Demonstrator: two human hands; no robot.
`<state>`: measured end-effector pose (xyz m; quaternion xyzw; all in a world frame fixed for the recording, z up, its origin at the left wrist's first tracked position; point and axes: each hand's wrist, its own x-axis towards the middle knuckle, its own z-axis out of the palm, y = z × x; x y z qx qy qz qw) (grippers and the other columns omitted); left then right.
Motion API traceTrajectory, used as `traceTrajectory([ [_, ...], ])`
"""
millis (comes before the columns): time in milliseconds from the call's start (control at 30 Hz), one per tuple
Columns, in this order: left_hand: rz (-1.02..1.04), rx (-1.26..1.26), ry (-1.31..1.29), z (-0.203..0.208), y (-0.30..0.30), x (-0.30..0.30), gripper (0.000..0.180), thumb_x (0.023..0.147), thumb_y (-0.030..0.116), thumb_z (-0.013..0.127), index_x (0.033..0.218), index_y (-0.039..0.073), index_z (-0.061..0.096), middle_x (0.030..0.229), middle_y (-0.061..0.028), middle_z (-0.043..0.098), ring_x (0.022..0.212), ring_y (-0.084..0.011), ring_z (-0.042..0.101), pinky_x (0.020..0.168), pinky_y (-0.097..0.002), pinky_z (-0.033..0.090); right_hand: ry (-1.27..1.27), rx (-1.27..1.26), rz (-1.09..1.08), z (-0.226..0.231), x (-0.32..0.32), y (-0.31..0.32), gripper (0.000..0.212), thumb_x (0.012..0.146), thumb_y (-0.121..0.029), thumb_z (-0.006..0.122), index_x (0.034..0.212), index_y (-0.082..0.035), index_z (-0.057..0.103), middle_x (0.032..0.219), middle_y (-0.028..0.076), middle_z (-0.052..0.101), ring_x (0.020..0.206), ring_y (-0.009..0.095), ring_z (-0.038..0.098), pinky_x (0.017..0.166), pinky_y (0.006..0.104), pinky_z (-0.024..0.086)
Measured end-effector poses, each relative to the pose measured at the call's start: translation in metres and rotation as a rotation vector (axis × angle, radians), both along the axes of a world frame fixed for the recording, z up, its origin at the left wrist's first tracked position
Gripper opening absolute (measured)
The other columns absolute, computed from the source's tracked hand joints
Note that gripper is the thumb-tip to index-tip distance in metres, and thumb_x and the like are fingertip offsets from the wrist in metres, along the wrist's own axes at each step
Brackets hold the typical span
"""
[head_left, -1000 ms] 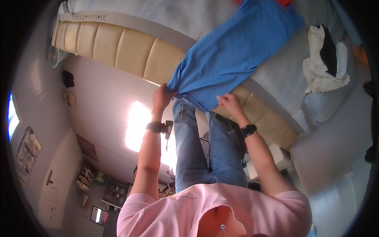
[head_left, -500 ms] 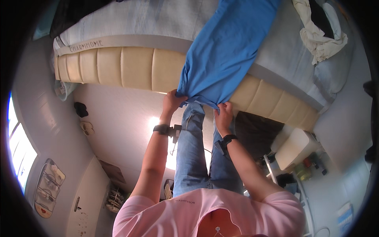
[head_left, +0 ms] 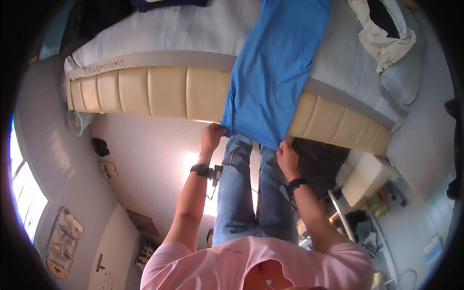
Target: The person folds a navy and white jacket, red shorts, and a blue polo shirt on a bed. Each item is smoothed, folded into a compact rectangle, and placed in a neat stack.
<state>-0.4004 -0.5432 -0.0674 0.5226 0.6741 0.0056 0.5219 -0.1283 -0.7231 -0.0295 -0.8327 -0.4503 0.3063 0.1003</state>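
Observation:
A long piece of blue cloth (head_left: 273,72), which looks like a garment though its kind is unclear, lies over the bed (head_left: 188,41) and hangs past its padded edge toward me. My left hand (head_left: 211,137) pinches the near left corner. The near right corner is pinched in my right hand (head_left: 288,157). Between the hands the lower edge is stretched fairly straight, just in front of my jeans (head_left: 234,193). Only faint folds run along the cloth's left side, and its far end leaves the view at the top.
A cream padded bed frame (head_left: 166,92) crosses in front of me. Crumpled white clothing (head_left: 379,48) lies on the bed at right. Dark fabric (head_left: 319,162) and a white box-like piece (head_left: 367,179) stand below the bed's right part. Dark shoes (head_left: 100,147) and light slippers (head_left: 108,169) rest by the left wall.
My hands have drawn apart and come closer to me, the right one moving outward. The cloth's bunched lower edge is now spread wider and smoother.

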Motion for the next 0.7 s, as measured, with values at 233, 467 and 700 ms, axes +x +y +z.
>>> traceTrajectory([
  [233,0.362,-0.363,-0.274,-0.006,-0.005,0.004,0.058,0.079,0.030,0.084,0.122,-0.002,0.063,0.120,-0.0130,0.067,0.107,-0.0243,0.063,0.093,-0.0357,0.047,0.337,0.255,-0.684,-0.036,-0.008,0.021,0.024,0.089,-0.015,0.073,0.088,-0.004,0.051,0.079,0.006,0.059,0.078,0.021,0.064,0.068,0.0362,0.049],
  [467,0.446,-0.601,-0.493,-0.007,-0.005,0.003,0.040,0.089,0.022,0.076,0.124,0.006,0.064,0.112,-0.0020,0.070,0.106,-0.0138,0.062,0.098,-0.0323,0.044,0.523,-0.023,-0.984,-0.043,-0.010,0.035,0.025,0.085,-0.019,0.080,0.094,-0.006,0.062,0.088,0.000,0.064,0.078,0.011,0.055,0.071,0.0278,0.044],
  [700,0.464,-0.491,-0.646,0.012,-0.002,-0.003,0.033,0.090,0.010,0.071,0.121,0.003,0.064,0.108,-0.0044,0.070,0.100,-0.0148,0.064,0.092,-0.0308,0.048,0.831,0.022,-0.861,0.004,0.001,0.033,0.013,0.093,-0.015,0.073,0.097,-0.004,0.068,0.082,-0.007,0.057,0.079,0.004,0.050,0.073,0.0232,0.041],
])
